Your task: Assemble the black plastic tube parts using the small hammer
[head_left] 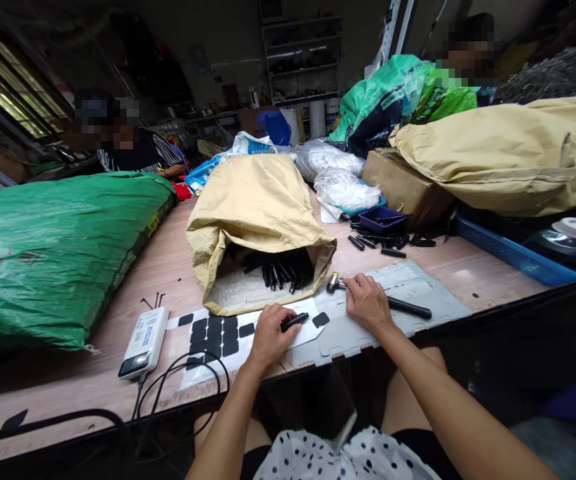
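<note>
My left hand (269, 333) is closed around a small black handle-like piece (294, 321), held over a white sheet (248, 340) carrying several black rubber pads (217, 333). My right hand (367, 301) grips a small hammer (335, 283) with a metal head and a black handle (409, 307), lying across a grey metal plate (408, 293). One loose black pad (321, 319) sits between my hands. Just behind them a tan woven sack (255, 207) lies open, with several black pieces (281, 272) spilling from its mouth.
A white power bank (145, 341) with a black cable lies at left, beside a big green sack (53, 247). A blue tray (382, 219), loose black parts, a cardboard box (403, 187), plastic bags and a tan sack (513, 153) crowd the right. Two other people sit behind.
</note>
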Action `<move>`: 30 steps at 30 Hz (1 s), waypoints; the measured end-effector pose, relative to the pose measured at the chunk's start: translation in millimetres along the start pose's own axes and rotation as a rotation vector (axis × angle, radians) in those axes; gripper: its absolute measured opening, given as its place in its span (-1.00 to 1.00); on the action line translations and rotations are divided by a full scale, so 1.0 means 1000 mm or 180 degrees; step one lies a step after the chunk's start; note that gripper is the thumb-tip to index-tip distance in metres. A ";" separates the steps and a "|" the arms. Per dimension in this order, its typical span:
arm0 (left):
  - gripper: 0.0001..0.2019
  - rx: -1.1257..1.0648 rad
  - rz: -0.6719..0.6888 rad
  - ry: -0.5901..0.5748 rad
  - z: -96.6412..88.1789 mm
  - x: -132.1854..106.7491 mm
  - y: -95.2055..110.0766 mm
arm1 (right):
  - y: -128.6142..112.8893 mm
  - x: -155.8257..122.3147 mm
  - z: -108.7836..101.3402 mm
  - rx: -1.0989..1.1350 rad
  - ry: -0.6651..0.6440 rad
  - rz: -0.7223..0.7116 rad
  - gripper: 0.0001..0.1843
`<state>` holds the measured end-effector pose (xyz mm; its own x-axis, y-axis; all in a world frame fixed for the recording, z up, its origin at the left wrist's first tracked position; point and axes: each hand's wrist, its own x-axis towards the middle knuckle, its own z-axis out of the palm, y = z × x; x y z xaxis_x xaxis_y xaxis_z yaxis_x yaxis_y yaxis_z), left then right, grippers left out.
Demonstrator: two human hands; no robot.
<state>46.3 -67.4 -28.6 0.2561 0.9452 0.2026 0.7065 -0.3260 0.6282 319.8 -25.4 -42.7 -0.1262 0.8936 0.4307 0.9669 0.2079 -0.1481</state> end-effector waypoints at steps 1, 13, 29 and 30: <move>-0.84 -0.0023 -0.0007 0.0047 0.001 0.000 -0.002 | 0.000 0.000 0.000 0.0027 0.0018 0.0005 -0.74; -0.86 -0.0261 -0.0169 0.0082 0.001 0.002 -0.004 | -0.003 -0.011 -0.011 0.0053 0.0364 0.0017 -0.64; -0.91 -0.0251 -0.0269 0.0148 0.007 0.004 -0.007 | -0.096 -0.043 -0.037 0.1263 -0.0124 -0.0537 -0.52; -0.91 -0.0246 -0.0278 0.0157 0.007 0.004 -0.007 | -0.097 -0.043 -0.037 0.1188 -0.0197 -0.0571 -0.52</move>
<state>47.0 -61.7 -37.9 0.1618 0.9703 0.1801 0.6713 -0.2419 0.7006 240.0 -99.0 -13.6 -0.3092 0.8500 0.4265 0.7831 0.4820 -0.3930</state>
